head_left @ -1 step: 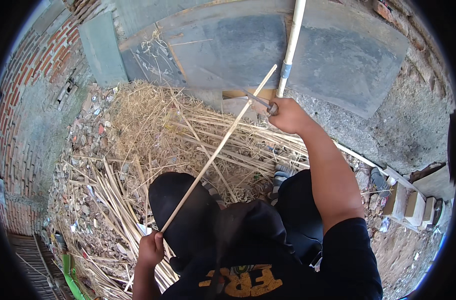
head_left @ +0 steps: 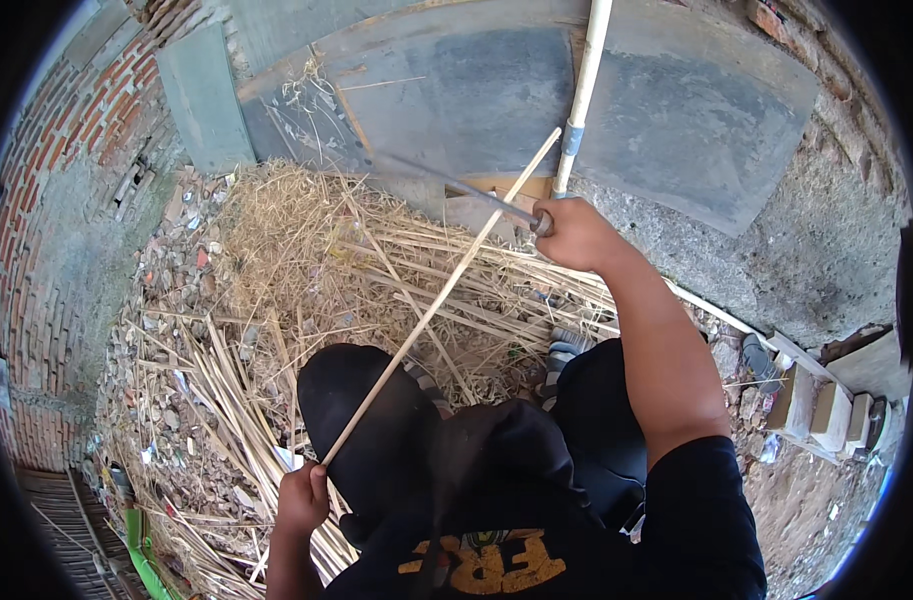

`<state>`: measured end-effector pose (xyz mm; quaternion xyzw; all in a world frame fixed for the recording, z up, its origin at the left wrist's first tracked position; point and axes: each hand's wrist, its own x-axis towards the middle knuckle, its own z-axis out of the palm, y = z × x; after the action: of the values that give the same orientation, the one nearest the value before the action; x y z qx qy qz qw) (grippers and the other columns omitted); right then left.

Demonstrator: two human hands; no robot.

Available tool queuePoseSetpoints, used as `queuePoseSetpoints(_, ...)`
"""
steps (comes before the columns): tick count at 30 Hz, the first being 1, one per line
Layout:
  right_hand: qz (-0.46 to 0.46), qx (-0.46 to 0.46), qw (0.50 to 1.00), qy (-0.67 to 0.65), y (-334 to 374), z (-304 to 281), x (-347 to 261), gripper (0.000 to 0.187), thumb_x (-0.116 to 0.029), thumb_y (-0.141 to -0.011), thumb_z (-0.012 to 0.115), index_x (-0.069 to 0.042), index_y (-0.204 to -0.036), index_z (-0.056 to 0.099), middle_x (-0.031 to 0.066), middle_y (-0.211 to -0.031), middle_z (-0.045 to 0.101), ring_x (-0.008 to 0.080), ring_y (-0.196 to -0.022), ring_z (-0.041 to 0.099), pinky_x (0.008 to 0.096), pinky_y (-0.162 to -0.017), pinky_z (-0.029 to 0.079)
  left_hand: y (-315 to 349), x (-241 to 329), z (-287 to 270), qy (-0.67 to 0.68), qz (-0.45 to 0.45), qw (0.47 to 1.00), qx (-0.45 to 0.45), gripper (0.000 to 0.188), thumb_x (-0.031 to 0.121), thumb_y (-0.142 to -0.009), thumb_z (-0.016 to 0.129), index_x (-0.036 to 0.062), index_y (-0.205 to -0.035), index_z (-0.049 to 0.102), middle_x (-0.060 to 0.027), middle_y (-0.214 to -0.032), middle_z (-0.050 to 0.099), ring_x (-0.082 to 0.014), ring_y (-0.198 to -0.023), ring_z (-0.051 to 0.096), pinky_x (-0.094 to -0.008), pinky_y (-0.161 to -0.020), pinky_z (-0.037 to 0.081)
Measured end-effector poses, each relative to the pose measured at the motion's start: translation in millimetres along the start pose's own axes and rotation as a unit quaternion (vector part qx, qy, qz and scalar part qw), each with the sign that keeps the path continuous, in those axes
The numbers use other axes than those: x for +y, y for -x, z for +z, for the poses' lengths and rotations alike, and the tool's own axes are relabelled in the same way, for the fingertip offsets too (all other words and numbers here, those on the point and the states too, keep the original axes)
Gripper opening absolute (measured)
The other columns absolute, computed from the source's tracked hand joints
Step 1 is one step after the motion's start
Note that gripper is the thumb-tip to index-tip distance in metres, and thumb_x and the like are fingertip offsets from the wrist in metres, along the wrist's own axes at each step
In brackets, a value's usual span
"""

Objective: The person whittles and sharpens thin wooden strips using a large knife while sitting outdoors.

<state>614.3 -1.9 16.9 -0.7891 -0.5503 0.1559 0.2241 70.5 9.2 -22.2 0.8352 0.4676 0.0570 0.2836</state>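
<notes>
My left hand (head_left: pixel 303 497) is closed around the lower end of a long, pale bamboo stick (head_left: pixel 426 318). The stick slants up and to the right across my left knee. Near its upper end a knife (head_left: pixel 473 192) crosses it, blade pointing up and left. My right hand (head_left: pixel 573 234) grips the knife by its round-ended handle, at the right of the stick. Motion blurs the far part of the blade. Whether its edge touches the stick I cannot tell.
Fine shavings (head_left: pixel 276 225) lie heaped ahead, with split bamboo strips (head_left: pixel 241 400) on the rubble to the left. A white pipe (head_left: pixel 584 90) stands against grey panels (head_left: pixel 691 120). Brick walls (head_left: pixel 46 270) rise at the left; wooden blocks (head_left: pixel 831 415) sit at the right.
The knife blade has tilted, and its far part is blurred now. The stick's upper tip has shifted slightly to the right. My left hand has stayed in place.
</notes>
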Motion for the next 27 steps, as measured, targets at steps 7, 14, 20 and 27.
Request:
queuePoseSetpoints(7,0.063,0.017,0.997,-0.034,-9,-1,22,0.024,-0.016,-0.075,0.066,-0.003,-0.095,0.07,0.0202,-0.087,0.071,0.0377,-0.087,0.069,0.0449,-0.08,0.054,-5,-11,13,-0.034,0.02,0.998,0.043,0.043,0.029,-0.106,0.045,0.0001,-0.077,0.056,-0.0228,-0.058,0.053,-0.0464,-0.057,0.057,-0.0491,-0.052,0.042)
queuePoseSetpoints(14,-0.006,-0.01,1.0,0.01,5,-1,-12,0.026,-0.014,-0.075,0.065,-0.004,-0.098,0.07,0.0198,-0.086,0.071,0.0387,-0.087,0.068,0.0459,-0.08,0.054,3,-3,3,0.043,-0.024,0.999,-0.01,0.045,0.03,-0.107,0.044,-0.0002,-0.075,0.054,-0.0224,-0.059,0.052,-0.0446,-0.056,0.056,-0.0476,-0.053,0.041)
queuePoseSetpoints(20,0.056,0.02,0.998,-0.033,-12,2,34,0.033,-0.016,-0.075,0.066,-0.003,-0.106,0.069,0.023,-0.09,0.071,0.0404,-0.088,0.068,0.0456,-0.082,0.054,-6,-6,12,-0.005,-0.004,1.0,0.022,0.042,0.027,-0.106,0.045,-0.0001,-0.075,0.054,-0.0233,-0.06,0.052,-0.0464,-0.056,0.055,-0.0483,-0.053,0.041)
queuePoseSetpoints(27,0.046,0.102,0.993,-0.043,-3,-8,19,0.036,-0.034,-0.081,0.074,-0.001,-0.097,0.07,0.0217,-0.087,0.071,0.0382,-0.084,0.07,0.0456,-0.079,0.056,12,-8,1,0.132,-0.056,0.989,-0.038,0.055,0.043,-0.109,0.038,0.0027,-0.074,0.051,0.0,-0.058,0.045,-0.0106,-0.054,0.043,-0.0314,-0.052,0.035)
